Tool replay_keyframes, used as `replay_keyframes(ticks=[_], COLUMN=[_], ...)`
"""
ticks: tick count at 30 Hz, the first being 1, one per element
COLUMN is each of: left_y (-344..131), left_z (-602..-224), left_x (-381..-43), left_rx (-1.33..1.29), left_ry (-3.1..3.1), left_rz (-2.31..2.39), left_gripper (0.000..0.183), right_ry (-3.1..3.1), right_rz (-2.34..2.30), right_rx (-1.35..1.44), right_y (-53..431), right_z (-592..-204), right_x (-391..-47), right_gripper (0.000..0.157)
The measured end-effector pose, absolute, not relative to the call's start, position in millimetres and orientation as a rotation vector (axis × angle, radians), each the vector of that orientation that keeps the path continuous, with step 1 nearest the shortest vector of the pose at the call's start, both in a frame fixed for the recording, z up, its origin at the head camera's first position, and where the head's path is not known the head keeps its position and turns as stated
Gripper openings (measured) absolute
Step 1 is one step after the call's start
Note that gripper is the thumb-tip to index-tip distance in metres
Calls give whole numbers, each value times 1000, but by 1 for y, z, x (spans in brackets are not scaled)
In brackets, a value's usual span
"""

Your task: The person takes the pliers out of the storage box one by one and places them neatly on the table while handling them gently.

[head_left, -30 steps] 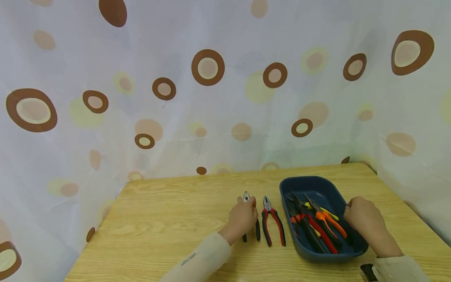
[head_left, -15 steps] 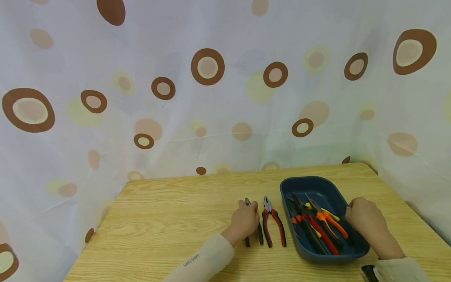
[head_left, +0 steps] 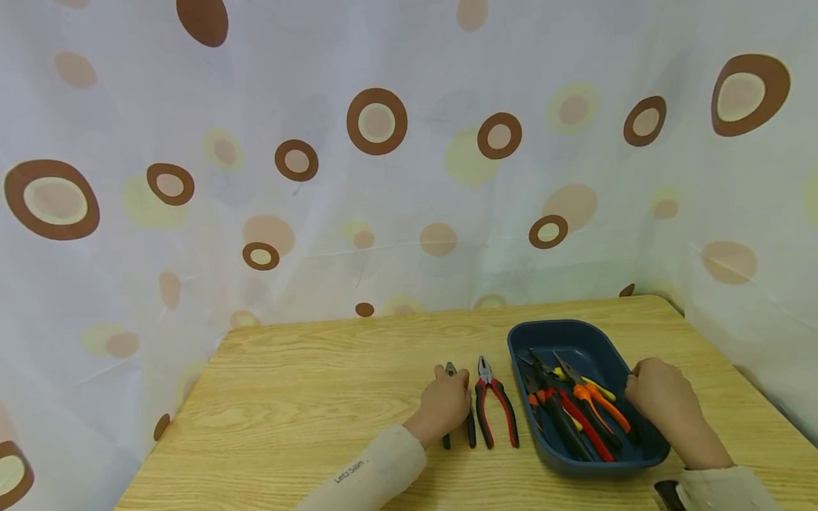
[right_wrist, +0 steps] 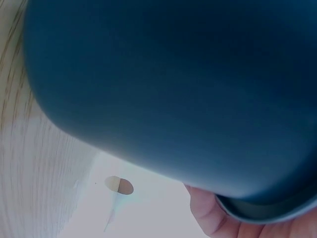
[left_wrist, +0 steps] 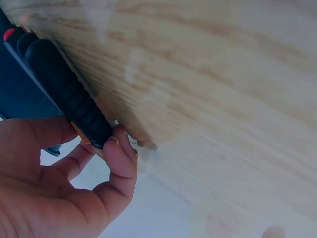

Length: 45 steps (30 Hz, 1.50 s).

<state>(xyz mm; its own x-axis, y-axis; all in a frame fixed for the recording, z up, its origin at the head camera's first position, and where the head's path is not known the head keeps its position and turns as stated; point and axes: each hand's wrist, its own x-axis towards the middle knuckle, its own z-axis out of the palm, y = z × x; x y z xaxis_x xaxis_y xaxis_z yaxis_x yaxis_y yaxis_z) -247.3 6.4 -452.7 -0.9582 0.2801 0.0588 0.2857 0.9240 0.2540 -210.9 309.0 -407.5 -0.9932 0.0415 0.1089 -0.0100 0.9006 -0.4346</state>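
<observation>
Left hand (head_left: 443, 402) pinches black-handled pliers (left_wrist: 69, 91) beneath its palm, hiding their middle; whether they touch the table (head_left: 319, 397) is unclear. Right hand (head_left: 661, 397), well apart from them, grips the blue tray (head_left: 554, 321) by its right rim, fingertips hidden in the head view.

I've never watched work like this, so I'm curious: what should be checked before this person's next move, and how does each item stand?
1. Left hand has a grip on the black-handled pliers: ok, its fingers pinch them.
2. Right hand is on the blue tray: ok, it grips the rim.
3. Tools in the tray lie within the rim: ok.
4. Red-and-black pliers closed: not ok, their handles stand spread.
5. Black-handled pliers lifted off the table: cannot tell, the hand covers much of them.
</observation>
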Motion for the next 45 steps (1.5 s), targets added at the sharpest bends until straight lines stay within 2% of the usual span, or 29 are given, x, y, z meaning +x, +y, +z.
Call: replay_keyframes(ticks=[33,45], left_y=[10,28], left_z=[-443,-418], left_x=[-244,-243], left_rx=[-425,-413], left_ry=[-3058,-2964], left_rz=[-154,88], left_gripper=[16,32], right_ry=[-2893,-2917], right_rz=[693,680], right_rx=[-26,-19], right_y=[307,309], right_z=[-410,-410], right_x=[-208,-210], right_gripper=[31,29])
